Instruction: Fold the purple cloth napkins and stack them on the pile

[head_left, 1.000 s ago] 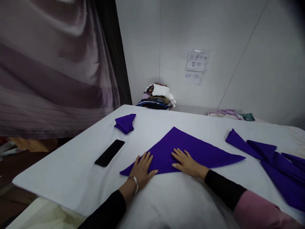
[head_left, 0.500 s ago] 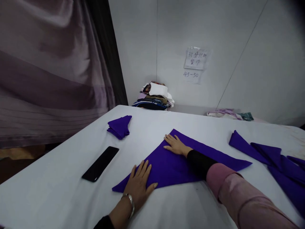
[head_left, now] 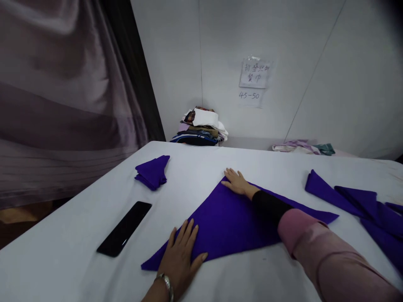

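Observation:
A purple cloth (head_left: pixel 233 222) lies as a flat triangle on the white-covered table. My left hand (head_left: pixel 179 256), with a silver bracelet at the wrist, rests palm down near its left corner, fingers spread. At the cloth's far corner, my right hand (head_left: pixel 236 182) lies flat with its fingers stretched out, and my right forearm crosses over the cloth. Neither hand grips anything. A small folded purple cloth (head_left: pixel 153 172) sits at the far left of the table.
A black phone (head_left: pixel 125 228) lies left of my left hand. More purple cloths (head_left: pixel 359 201) are at the right. Behind the table (head_left: pixel 195 163) are piled clothes (head_left: pixel 201 128), other fabrics (head_left: pixel 299 147) and a wall sign (head_left: pixel 254 73). A curtain (head_left: pixel 63 96) hangs at left.
My right hand has slid outward to the far corner of the purple triangle. My left hand stays flat near the left corner. The view has shifted slightly.

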`<act>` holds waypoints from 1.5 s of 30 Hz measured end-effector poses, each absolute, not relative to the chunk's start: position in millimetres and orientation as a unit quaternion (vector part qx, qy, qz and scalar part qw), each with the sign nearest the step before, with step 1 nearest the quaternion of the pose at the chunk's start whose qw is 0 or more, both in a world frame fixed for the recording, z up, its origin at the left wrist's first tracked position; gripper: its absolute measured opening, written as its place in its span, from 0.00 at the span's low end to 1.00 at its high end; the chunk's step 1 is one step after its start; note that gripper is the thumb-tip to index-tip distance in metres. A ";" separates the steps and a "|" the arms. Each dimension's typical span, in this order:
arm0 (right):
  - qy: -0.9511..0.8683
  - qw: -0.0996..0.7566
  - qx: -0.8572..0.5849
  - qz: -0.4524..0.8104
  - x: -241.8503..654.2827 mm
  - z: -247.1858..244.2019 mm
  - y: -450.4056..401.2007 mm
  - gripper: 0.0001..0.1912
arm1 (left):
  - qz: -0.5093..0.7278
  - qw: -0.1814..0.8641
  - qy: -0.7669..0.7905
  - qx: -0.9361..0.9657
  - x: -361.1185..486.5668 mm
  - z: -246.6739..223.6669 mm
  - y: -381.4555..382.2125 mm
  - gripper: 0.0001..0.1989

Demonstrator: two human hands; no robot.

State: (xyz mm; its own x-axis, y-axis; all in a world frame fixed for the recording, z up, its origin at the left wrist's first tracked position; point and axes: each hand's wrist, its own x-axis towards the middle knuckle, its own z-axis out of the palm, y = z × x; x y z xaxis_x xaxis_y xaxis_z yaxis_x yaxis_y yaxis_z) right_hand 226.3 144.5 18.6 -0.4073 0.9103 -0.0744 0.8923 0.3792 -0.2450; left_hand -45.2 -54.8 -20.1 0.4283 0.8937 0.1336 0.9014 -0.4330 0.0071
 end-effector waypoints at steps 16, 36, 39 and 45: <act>-0.920 0.072 -0.337 0.186 207.5 22.2 -30.5 0.40 | -0.009 -0.050 -0.581 -0.812 -24.2 1.9 -39.7 0.34; -0.769 0.054 -0.627 0.118 413.3 12.4 -26.6 0.38 | 0.019 -0.006 -0.514 -0.858 14.4 -11.4 -27.0 0.38; -0.709 0.036 -0.699 0.091 463.6 8.9 -21.5 0.37 | 0.016 -0.008 -0.511 -0.859 14.2 -12.1 -26.1 0.38; -0.655 0.029 -0.752 0.068 508.7 7.5 -15.6 0.35 | -0.001 -0.014 -0.516 -0.857 16.7 -8.7 -28.9 0.36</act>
State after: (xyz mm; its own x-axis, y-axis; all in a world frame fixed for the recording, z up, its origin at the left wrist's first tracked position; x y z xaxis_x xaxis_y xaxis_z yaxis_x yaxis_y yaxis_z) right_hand 508.7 -15.6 7.5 0.1327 0.9891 -0.0645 0.9813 -0.1403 -0.1321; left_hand 16.7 -28.9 -8.7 0.4683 0.8835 -0.0133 0.8835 -0.4679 0.0247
